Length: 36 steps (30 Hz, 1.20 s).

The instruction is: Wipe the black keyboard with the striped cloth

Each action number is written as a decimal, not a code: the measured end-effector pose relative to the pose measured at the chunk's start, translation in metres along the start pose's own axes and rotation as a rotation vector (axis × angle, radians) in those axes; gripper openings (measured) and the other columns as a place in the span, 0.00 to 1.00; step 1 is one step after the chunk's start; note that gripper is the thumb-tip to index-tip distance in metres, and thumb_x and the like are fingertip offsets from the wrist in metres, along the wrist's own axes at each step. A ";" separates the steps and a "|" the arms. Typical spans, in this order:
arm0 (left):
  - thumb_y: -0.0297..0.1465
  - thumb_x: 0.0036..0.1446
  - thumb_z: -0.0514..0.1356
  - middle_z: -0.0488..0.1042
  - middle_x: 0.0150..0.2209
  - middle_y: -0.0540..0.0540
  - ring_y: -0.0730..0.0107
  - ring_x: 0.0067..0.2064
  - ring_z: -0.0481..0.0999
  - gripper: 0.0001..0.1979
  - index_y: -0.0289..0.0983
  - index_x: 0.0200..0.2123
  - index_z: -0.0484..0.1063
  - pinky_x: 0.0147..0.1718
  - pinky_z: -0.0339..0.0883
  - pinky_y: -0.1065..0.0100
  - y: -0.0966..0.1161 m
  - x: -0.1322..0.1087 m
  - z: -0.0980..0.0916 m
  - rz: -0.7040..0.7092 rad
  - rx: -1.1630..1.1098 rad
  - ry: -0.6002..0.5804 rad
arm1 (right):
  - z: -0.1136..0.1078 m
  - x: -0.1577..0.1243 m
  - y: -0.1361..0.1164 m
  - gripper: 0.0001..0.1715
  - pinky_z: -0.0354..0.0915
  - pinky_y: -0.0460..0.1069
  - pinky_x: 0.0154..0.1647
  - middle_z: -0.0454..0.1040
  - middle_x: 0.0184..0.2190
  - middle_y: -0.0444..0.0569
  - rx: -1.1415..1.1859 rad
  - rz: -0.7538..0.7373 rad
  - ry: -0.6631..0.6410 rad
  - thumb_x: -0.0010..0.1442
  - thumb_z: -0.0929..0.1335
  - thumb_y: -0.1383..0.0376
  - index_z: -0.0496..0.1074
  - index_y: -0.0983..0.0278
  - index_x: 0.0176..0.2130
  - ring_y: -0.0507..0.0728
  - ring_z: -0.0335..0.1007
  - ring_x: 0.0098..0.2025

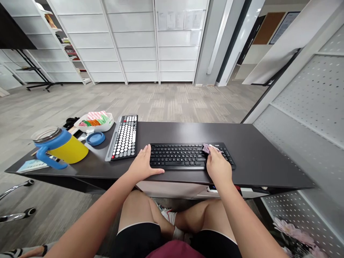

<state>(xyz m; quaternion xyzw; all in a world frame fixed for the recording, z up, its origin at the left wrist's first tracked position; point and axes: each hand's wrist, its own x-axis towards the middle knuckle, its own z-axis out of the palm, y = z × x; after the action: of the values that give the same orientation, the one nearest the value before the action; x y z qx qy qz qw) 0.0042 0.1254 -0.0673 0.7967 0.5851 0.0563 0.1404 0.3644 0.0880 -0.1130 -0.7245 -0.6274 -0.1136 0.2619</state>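
A black keyboard (pixel 185 156) lies on the dark desk (pixel 255 157) in front of me. My left hand (pixel 142 165) rests on the keyboard's left end, thumb along its front edge and fingers up its side, gripping it. My right hand (pixel 218 165) presses a small pink-and-white patterned cloth (pixel 206 148) onto the keys at the right part of the keyboard, fingers closed over it.
A white-and-grey keyboard with round keys (pixel 124 138) lies to the left. Further left are a yellow tumbler with a blue handle (pixel 60 148), a blue lid (pixel 95 138), a white tray of colourful items (pixel 94 121) and a booklet (pixel 31 165). A perforated panel (pixel 317 118) stands at right.
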 end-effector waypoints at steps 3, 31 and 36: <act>0.68 0.46 0.67 0.42 0.79 0.26 0.34 0.79 0.45 0.77 0.26 0.79 0.35 0.76 0.46 0.46 -0.002 -0.003 0.000 -0.047 -0.033 0.019 | 0.003 0.000 0.001 0.25 0.70 0.57 0.65 0.79 0.60 0.60 0.014 -0.014 0.024 0.73 0.60 0.69 0.75 0.69 0.63 0.63 0.77 0.62; 0.70 0.48 0.64 0.50 0.79 0.34 0.33 0.78 0.50 0.70 0.33 0.80 0.44 0.75 0.49 0.47 -0.007 -0.004 0.005 -0.070 -0.077 0.095 | 0.003 -0.004 0.004 0.25 0.68 0.61 0.69 0.77 0.62 0.63 0.028 -0.096 0.017 0.73 0.60 0.72 0.75 0.70 0.62 0.63 0.75 0.64; 0.69 0.49 0.64 0.51 0.79 0.34 0.34 0.78 0.52 0.69 0.34 0.80 0.45 0.75 0.49 0.47 -0.009 -0.002 0.005 -0.051 -0.064 0.111 | -0.003 -0.021 0.008 0.26 0.66 0.61 0.71 0.74 0.65 0.61 0.047 -0.178 -0.019 0.72 0.60 0.74 0.75 0.69 0.63 0.62 0.74 0.66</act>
<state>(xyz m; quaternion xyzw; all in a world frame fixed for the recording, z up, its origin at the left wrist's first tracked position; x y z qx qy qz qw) -0.0032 0.1256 -0.0746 0.7723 0.6100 0.1156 0.1346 0.3688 0.0685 -0.1229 -0.6606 -0.6941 -0.1148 0.2620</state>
